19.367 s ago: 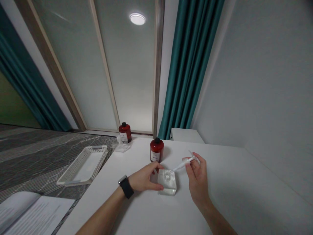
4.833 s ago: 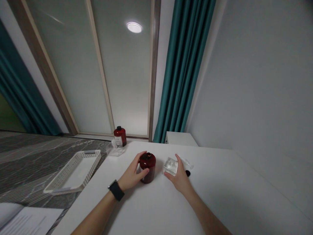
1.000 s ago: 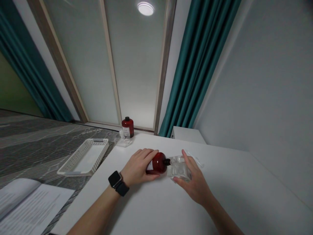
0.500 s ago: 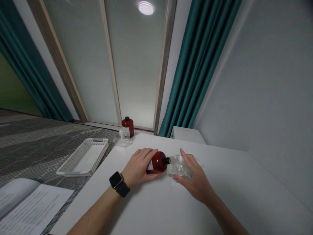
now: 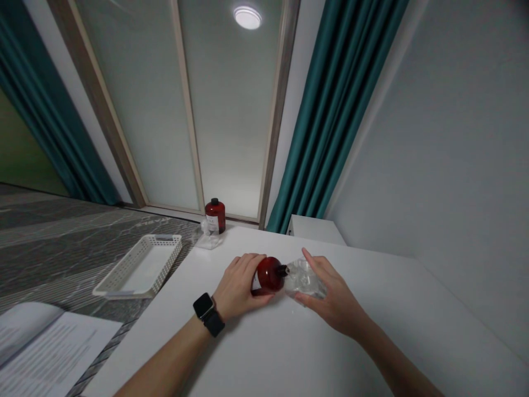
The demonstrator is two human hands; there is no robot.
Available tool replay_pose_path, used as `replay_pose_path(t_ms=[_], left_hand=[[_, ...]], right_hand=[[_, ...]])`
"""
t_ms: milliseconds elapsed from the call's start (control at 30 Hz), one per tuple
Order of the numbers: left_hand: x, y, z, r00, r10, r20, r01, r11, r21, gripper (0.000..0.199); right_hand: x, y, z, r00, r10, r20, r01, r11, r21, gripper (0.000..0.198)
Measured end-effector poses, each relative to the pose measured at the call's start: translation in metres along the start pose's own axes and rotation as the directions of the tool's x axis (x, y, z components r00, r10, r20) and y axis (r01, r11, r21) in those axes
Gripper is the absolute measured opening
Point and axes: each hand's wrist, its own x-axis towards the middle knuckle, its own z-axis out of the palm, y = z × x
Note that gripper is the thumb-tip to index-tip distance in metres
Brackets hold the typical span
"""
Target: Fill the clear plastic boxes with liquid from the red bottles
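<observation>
On its side above the white table (image 5: pixel 256 353), a reddish-brown bottle (image 5: pixel 271 274) points its dark neck to the right. My left hand (image 5: pixel 239 284) is wrapped round the bottle's body and partly covers its white label. Just past the neck is a crinkled clear plastic bag (image 5: pixel 303 278); what it contains, if anything, is hard to make out. My right hand (image 5: pixel 334 298) curves round this bag, thumb on the near side and fingers on the far side. The bottle's tip meets or nearly meets the bag's left edge.
At the table's far left corner stands another reddish-brown bottle (image 5: pixel 215 214) with a black cap, beside some clear plastic wrapping (image 5: pixel 209 240). A white basket (image 5: pixel 155 281) and an open booklet (image 5: pixel 74 342) lie left of the table. A white cabinet (image 5: pixel 316 229) stands beyond the far edge.
Both hands have shifted slightly to the right together with the bottle and the bag. Their grips look the same.
</observation>
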Motion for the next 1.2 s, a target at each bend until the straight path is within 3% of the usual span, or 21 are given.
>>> replay_pose_path(t_ms=[633, 1200], left_hand=[[-0.002, 0.002, 0.005, 0.996, -0.055, -0.069, 0.047, 0.992, -0.117, 0.075], [-0.002, 0.003, 0.007, 0.993, -0.081, -0.087, 0.068, 0.987, -0.145, 0.074]], right_hand=[[0.014, -0.009, -0.019, 0.994, -0.011, 0.113, 0.012, 1.000, -0.004, 0.083], [0.021, -0.017, -0.027, 0.990, -0.044, 0.131, 0.050, 0.998, -0.042, 0.084]])
